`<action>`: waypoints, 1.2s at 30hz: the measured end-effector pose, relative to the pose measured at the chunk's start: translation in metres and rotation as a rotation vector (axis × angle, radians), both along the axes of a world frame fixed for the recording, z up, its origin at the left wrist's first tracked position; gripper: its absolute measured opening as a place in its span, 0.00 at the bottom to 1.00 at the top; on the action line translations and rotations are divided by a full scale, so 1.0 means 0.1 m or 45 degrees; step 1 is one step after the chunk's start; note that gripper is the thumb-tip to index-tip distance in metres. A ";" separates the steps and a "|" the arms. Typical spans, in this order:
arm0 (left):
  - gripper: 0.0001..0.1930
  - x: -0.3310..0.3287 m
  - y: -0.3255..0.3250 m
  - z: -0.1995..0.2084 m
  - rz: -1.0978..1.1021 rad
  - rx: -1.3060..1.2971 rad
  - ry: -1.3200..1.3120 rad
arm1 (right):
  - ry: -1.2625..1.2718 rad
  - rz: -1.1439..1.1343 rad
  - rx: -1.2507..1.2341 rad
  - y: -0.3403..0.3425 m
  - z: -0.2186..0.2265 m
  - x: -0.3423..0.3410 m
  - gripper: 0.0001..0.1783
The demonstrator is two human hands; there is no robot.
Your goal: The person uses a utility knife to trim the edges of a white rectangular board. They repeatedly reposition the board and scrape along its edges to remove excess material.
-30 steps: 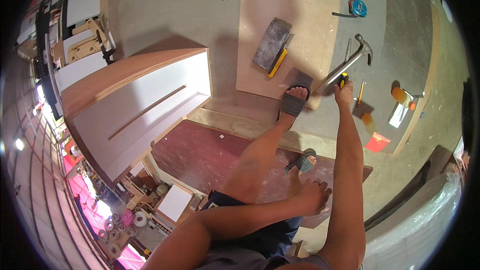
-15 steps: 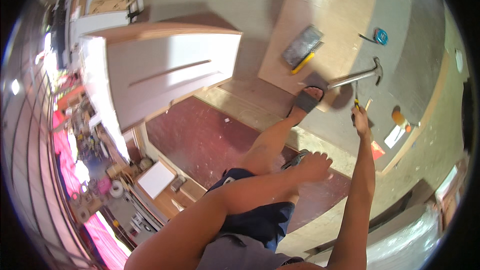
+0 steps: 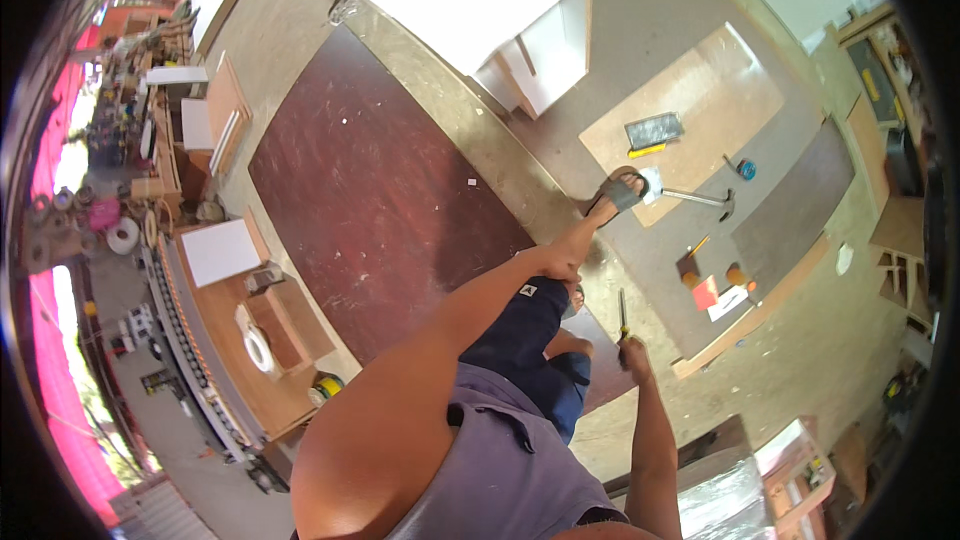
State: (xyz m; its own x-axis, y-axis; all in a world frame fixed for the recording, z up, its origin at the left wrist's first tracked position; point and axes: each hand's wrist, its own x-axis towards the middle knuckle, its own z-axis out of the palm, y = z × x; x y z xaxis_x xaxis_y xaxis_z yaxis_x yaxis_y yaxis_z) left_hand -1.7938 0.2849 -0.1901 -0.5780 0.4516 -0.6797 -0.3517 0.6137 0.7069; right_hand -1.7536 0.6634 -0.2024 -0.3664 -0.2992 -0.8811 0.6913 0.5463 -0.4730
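Observation:
My left hand (image 3: pixel 558 260) rests on my bent knee with nothing in it, the arm running up from the lower middle. My right hand (image 3: pixel 632 352) is lower right, closed around a thin dark tool (image 3: pixel 621 314) that points up from the fist. A steel claw hammer (image 3: pixel 702 198) lies on the floor beside my sandalled foot (image 3: pixel 618 192), apart from both hands. The foot stands at the edge of a light plywood sheet (image 3: pixel 700 95).
A large dark red board (image 3: pixel 370 190) lies on the floor to my left. A white cabinet (image 3: pixel 520 10) stands beyond it. A grey block (image 3: pixel 653 130), a blue tape measure (image 3: pixel 746 169) and a red sheet (image 3: pixel 705 292) lie around the plywood. A cluttered workbench (image 3: pixel 220 270) runs along the left.
The view has risen and swung, so the floor looks farther away. The hammer that stood at my right hand now lies on the floor; the right hand has pulled back holding the thin tool.

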 end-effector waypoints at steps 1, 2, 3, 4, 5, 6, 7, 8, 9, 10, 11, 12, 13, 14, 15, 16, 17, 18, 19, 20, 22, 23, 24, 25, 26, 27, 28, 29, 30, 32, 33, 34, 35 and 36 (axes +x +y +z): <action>0.28 0.10 -0.16 0.32 0.093 -0.070 0.053 | 0.004 0.128 0.038 0.06 0.17 0.22 0.14; 0.27 0.21 -0.33 0.63 0.199 -0.123 0.102 | 0.004 0.264 0.087 0.07 0.36 0.38 0.15; 0.25 0.36 -0.51 0.89 0.324 -0.215 0.167 | -0.072 0.249 0.147 0.02 0.59 0.51 0.14; 0.24 0.57 -0.68 1.12 0.458 -0.312 0.221 | -0.154 0.241 0.199 -0.09 0.86 0.62 0.13; 0.24 0.84 -0.83 1.22 0.613 -0.327 0.367 | -0.150 0.241 0.190 -0.25 1.12 0.69 0.12; 0.24 1.14 -0.94 1.27 0.768 -0.338 0.503 | -0.156 0.243 0.188 -0.43 1.39 0.75 0.12; 0.24 1.38 -1.02 1.38 0.863 -0.275 0.550 | -0.128 0.226 0.147 -0.59 1.58 0.79 0.13; 0.24 1.55 -1.10 1.49 0.935 -0.202 0.610 | -0.091 0.188 0.104 -0.77 1.77 0.85 0.14; 0.24 1.65 -1.17 1.60 0.929 -0.147 0.479 | -0.063 0.045 -0.048 -0.94 1.95 0.91 0.14; 0.25 1.78 -1.26 1.66 0.928 -0.106 0.347 | 0.031 0.080 -0.125 -1.26 2.17 0.93 0.13; 0.27 1.90 -1.32 1.62 1.017 0.120 0.101 | 0.074 0.043 -0.211 -1.62 2.32 0.95 0.11; 0.30 2.02 -1.36 1.51 1.108 0.343 -0.148 | 0.104 0.024 -0.308 -2.01 2.40 0.97 0.10; 0.29 2.11 -1.32 1.37 1.222 0.561 -0.340 | 0.116 0.012 -0.497 -2.39 2.42 1.00 0.08; 0.27 2.10 -1.44 1.28 1.321 0.786 -0.533 | 0.108 0.003 -0.565 -2.84 2.51 1.01 0.08; 0.26 2.01 -1.57 1.84 1.436 0.792 -0.575 | 0.142 0.035 -0.602 -3.22 2.52 1.02 0.10; 0.24 1.92 -1.75 2.49 1.560 0.791 -0.605 | 0.174 0.076 -0.652 -3.64 2.52 1.01 0.11; 0.23 1.96 -1.97 2.26 1.558 0.771 -0.438 | 0.192 0.082 -0.688 -4.13 2.52 1.09 0.15; 0.23 2.05 -2.21 2.04 1.557 0.744 -0.286 | 0.251 0.304 -0.685 -4.58 2.46 1.14 0.19; 0.22 2.09 -2.46 2.38 1.792 0.792 -0.096 | 0.279 0.327 -0.740 -4.93 2.40 1.17 0.21; 0.21 2.12 -2.91 2.39 1.785 0.719 -0.016 | 0.309 0.348 -0.795 -5.30 2.34 1.17 0.23; 0.20 2.44 -3.71 2.33 1.824 0.566 0.115 | 0.362 0.889 -0.705 -6.03 2.29 1.13 0.23; 0.20 2.62 -4.08 2.14 2.024 0.581 0.103 | 0.378 1.157 -0.648 -6.34 2.34 1.13 0.24; 0.19 2.84 -4.46 1.93 2.222 0.593 0.092 | 0.403 1.282 -0.672 -6.62 2.45 1.12 0.23; 0.20 3.03 -4.83 1.88 2.237 0.472 0.099 | 0.493 1.365 -0.651 -6.80 2.43 1.06 0.22; 0.21 3.24 -5.23 1.85 2.249 0.344 0.110 | 0.587 1.445 -0.637 -7.01 2.39 0.96 0.21; 0.23 3.57 -5.59 1.70 2.322 -0.070 0.212 | 0.512 1.340 -0.673 -7.28 2.36 0.86 0.21; 0.25 3.89 -5.84 1.57 2.351 -0.483 0.300 | 0.433 1.229 -0.696 -7.49 2.31 0.72 0.20; 0.27 4.13 -6.00 1.60 1.947 -0.820 0.343 | 0.363 1.097 -0.676 -7.60 2.21 0.49 0.20; 0.29 3.88 -6.07 1.95 2.118 -0.632 -0.153 | 0.168 0.716 -0.570 -7.62 2.09 0.10 0.18; 0.29 4.55 -6.13 2.05 2.530 -0.738 -0.287 | 0.101 0.230 -0.580 -8.16 2.07 -0.34 0.18; 0.28 4.87 -6.07 1.93 2.512 -0.718 -0.503 | 0.200 0.017 -0.659 -8.38 2.03 -0.63 0.19; 0.28 5.04 -6.04 1.93 2.419 -0.607 -0.784 | 0.231 -0.155 -0.816 -8.56 1.95 -1.01 0.21; 0.27 5.21 -6.00 1.96 2.326 -0.507 -0.999 | 0.251 -0.334 -0.976 -8.74 1.90 -1.32 0.23; 0.27 5.38 -5.91 2.01 2.264 -0.433 -1.164 | 0.034 -0.546 -1.088 -8.94 1.97 -1.53 0.23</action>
State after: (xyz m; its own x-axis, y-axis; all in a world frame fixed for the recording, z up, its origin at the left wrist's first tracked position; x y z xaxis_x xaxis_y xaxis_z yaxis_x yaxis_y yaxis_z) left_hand -1.2556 -0.3057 0.0109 0.3445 -0.3001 -0.8895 -0.7109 -0.7023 -0.0384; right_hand -1.9070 -0.2305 -0.0059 -0.6109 -0.6730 -0.4170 0.7357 -0.2881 -0.6129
